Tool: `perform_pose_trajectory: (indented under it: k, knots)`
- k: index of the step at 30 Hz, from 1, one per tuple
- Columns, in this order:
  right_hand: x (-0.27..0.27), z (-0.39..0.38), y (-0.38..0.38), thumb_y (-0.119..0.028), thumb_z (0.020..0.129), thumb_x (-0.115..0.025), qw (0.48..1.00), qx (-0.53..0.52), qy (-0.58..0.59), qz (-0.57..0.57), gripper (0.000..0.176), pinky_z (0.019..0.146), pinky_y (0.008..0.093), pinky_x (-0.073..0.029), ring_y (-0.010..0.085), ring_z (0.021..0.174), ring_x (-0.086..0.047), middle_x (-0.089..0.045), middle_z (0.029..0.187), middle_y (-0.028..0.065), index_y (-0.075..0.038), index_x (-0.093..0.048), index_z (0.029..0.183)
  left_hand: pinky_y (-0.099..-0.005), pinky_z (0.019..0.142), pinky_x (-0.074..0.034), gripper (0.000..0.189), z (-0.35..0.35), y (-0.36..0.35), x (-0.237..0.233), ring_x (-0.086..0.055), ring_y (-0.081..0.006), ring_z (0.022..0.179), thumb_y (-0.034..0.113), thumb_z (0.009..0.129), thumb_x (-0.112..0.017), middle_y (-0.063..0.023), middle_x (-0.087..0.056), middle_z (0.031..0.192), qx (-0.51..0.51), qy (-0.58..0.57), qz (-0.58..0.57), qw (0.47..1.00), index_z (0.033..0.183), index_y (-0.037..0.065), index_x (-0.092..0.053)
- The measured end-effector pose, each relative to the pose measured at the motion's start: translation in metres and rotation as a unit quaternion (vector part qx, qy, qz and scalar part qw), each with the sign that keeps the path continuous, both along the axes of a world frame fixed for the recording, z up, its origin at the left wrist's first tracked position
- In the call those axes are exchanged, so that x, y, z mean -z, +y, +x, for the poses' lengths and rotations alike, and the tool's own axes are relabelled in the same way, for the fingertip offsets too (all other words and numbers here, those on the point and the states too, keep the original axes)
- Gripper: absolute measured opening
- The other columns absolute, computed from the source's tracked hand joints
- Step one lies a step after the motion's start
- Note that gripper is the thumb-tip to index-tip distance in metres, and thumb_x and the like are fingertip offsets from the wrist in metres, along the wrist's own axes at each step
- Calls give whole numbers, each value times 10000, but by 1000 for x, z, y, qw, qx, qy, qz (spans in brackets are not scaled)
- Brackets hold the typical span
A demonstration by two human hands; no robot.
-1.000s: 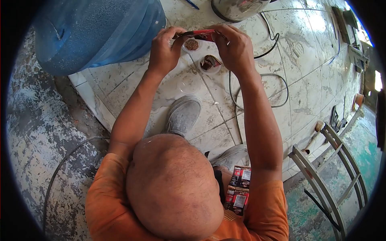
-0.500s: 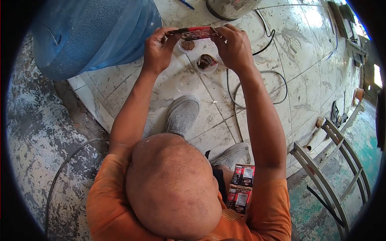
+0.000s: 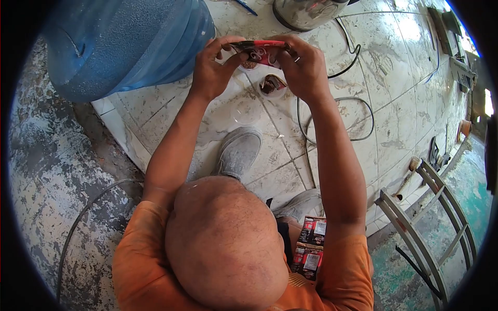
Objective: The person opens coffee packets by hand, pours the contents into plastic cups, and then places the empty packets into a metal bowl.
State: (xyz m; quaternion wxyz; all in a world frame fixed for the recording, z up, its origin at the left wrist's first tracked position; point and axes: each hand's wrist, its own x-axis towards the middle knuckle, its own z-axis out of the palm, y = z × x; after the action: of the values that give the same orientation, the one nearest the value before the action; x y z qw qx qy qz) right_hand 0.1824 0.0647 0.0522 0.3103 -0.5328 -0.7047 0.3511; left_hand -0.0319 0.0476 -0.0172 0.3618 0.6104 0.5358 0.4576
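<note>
A red and dark sachet (image 3: 265, 53) is stretched between my two hands, above the tiled floor. My left hand (image 3: 212, 70) pinches its left end between thumb and fingers. At the right end, my right hand (image 3: 305, 70) grips it the same way. Below the sachet, a clear cup of brown granules (image 3: 249, 65) is mostly hidden. Close to my right hand stands another cup (image 3: 273, 86) with a torn dark wrapper and brown contents inside. A clear round cup or lid (image 3: 244, 113) lies nearer my shoe.
A large blue water jug (image 3: 129, 49) is at upper left. An electric kettle (image 3: 307, 14) stands at the top, and a black cable (image 3: 372, 122) loops over the tiles. Several joined sachets (image 3: 310, 249) rest by my lap. A metal frame (image 3: 425, 228) leans at right.
The sachet has tilted and bent, showing more of its printed face, and now covers most of the granule cup. Both hands still hold its ends. The whole view has shifted slightly.
</note>
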Motion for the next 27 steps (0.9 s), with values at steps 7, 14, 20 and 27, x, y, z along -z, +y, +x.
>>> perform_pose_trajectory:
  k: [7,14,20,27]
  knots:
    - [9,16,-1,57,904,-556,964,-17,233,-126,248,774,291,-543,124,849,-680,-751,938,68,-6,-735,1064,-274,903,-483,158,1,4,-9,-622,-106,964,11,937,-738,-21,-714,1043,90,-234,-61,966,1089,55,-726]
    - [7,25,3,2,918,-591,816,4,505,-281,208,752,272,-508,108,839,-634,-734,994,86,52,-715,1077,-279,937,-489,238,-13,12,-9,-628,-132,1021,-104,933,-558,-68,-703,1072,163,-356,-73,917,1070,12,-714]
    - [5,8,3,-92,906,-726,952,66,224,-198,295,860,296,-528,152,890,-675,-723,931,77,41,-701,1168,-291,890,-493,151,-14,11,-12,-641,-153,952,-10,929,-640,-67,-712,1017,140,-297,-118,937,1056,6,-719]
    - [4,-7,3,-102,854,-718,990,104,-36,-91,267,743,339,-555,242,719,-697,-731,807,150,-37,-774,1107,-352,948,-502,475,0,8,-11,-656,-226,1047,129,847,-819,-99,-707,1179,85,119,-69,987,1290,121,-647]
